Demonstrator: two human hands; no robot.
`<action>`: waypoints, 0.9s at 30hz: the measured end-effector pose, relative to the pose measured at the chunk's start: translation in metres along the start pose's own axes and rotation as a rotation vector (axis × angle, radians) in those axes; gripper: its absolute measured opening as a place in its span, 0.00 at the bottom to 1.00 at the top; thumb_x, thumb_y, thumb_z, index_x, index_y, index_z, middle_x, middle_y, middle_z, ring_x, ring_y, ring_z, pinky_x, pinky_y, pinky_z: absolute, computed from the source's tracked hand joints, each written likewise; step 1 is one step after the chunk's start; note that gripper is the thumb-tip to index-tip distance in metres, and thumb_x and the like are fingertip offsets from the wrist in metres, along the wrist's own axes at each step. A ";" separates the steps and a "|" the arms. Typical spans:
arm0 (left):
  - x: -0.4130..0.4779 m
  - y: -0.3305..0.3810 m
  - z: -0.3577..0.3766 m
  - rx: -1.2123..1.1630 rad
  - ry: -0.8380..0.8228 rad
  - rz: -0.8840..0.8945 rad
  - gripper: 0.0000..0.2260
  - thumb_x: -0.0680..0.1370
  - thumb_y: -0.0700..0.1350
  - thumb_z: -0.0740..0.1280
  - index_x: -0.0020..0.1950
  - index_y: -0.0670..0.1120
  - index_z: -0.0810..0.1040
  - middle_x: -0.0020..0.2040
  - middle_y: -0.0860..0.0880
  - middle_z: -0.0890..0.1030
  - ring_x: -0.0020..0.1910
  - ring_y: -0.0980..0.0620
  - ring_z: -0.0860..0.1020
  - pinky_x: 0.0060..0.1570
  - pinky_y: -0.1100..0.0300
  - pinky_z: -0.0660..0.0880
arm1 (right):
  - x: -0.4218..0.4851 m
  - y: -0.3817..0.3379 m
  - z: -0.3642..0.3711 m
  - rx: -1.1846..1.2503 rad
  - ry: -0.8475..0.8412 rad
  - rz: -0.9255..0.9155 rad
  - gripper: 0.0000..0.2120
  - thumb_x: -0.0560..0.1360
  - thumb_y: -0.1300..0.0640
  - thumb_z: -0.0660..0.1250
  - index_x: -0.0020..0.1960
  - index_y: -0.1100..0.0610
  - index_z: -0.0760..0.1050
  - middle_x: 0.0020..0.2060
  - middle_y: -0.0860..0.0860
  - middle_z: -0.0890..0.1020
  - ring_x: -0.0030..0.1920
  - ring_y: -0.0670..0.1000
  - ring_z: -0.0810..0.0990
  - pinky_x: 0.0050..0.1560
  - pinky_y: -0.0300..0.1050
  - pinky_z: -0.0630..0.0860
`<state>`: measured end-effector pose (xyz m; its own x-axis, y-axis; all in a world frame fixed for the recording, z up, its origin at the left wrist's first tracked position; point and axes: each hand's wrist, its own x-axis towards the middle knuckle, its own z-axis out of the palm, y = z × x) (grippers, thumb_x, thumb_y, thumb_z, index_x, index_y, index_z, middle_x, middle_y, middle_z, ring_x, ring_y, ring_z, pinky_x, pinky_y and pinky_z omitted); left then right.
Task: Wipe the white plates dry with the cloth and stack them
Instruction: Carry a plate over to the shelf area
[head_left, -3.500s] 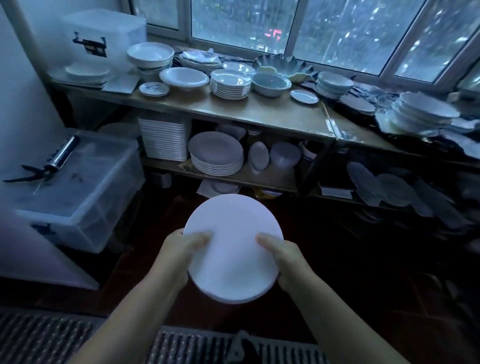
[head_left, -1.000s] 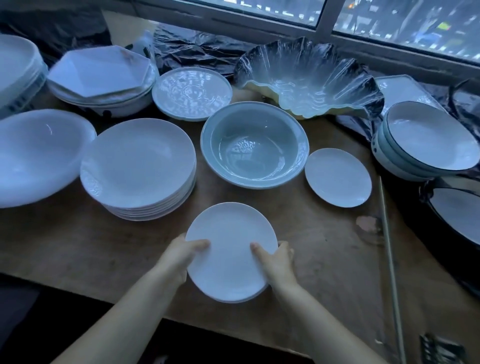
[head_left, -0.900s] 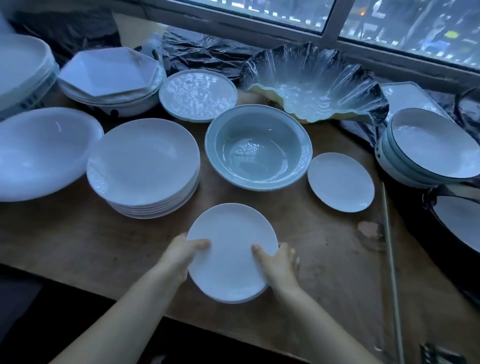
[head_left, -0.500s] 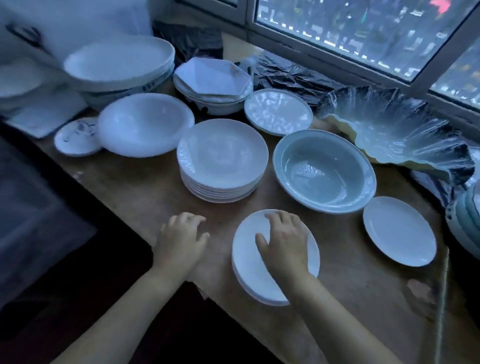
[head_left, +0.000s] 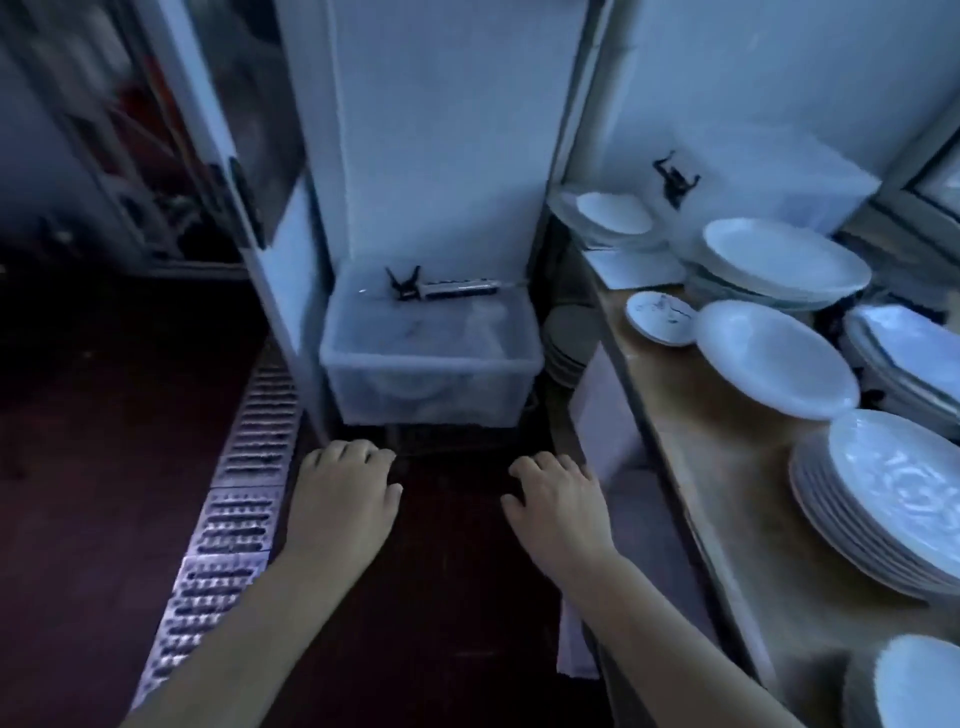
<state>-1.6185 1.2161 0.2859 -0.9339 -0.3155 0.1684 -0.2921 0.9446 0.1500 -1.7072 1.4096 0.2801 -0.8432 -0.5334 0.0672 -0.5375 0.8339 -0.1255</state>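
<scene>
My left hand (head_left: 344, 487) and my right hand (head_left: 558, 499) hang in front of me over the dark floor, fingers loosely curled, holding nothing. The stack of small white plates (head_left: 914, 686) I carried lies at the bottom right corner on the wooden shelf (head_left: 727, 467), partly cut off by the frame edge. A taller stack of white plates (head_left: 883, 499) stands beyond it, to the right of my right hand. No cloth is in view.
More white dishes fill the shelf: a shallow bowl (head_left: 774, 358), a small patterned plate (head_left: 660, 317), a large stack of plates (head_left: 779, 265). A clear plastic bin (head_left: 431, 358) stands ahead on the floor. A metal floor grate (head_left: 228, 493) runs on the left.
Both hands have let go of the plate stack, now set down on the shelf. My view has swung left, away from the shelf toward the plastic bin and floor.
</scene>
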 end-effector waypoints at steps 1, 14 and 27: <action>-0.014 -0.039 -0.010 0.013 0.012 -0.061 0.13 0.68 0.46 0.77 0.51 0.45 0.84 0.47 0.47 0.83 0.48 0.44 0.80 0.50 0.48 0.74 | 0.009 -0.041 0.005 -0.002 -0.007 -0.065 0.13 0.77 0.47 0.61 0.60 0.50 0.74 0.54 0.47 0.79 0.57 0.50 0.75 0.58 0.47 0.67; -0.243 -0.407 -0.115 0.194 0.111 -0.788 0.14 0.56 0.41 0.82 0.35 0.42 0.81 0.31 0.43 0.79 0.31 0.40 0.79 0.32 0.53 0.75 | 0.038 -0.509 0.054 -0.011 -0.116 -0.904 0.12 0.76 0.48 0.60 0.54 0.54 0.74 0.50 0.52 0.78 0.53 0.57 0.77 0.50 0.50 0.70; -0.294 -0.609 -0.139 0.256 0.206 -1.255 0.14 0.58 0.42 0.83 0.38 0.41 0.83 0.32 0.45 0.80 0.31 0.41 0.79 0.31 0.51 0.76 | 0.105 -0.791 0.117 0.040 -0.195 -1.276 0.14 0.76 0.45 0.62 0.57 0.50 0.74 0.52 0.49 0.78 0.54 0.55 0.76 0.49 0.47 0.70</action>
<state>-1.1377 0.7208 0.2805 0.0465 -0.9790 0.1984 -0.9915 -0.0211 0.1283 -1.3691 0.6772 0.2706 0.2801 -0.9598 0.0169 -0.9537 -0.2802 -0.1095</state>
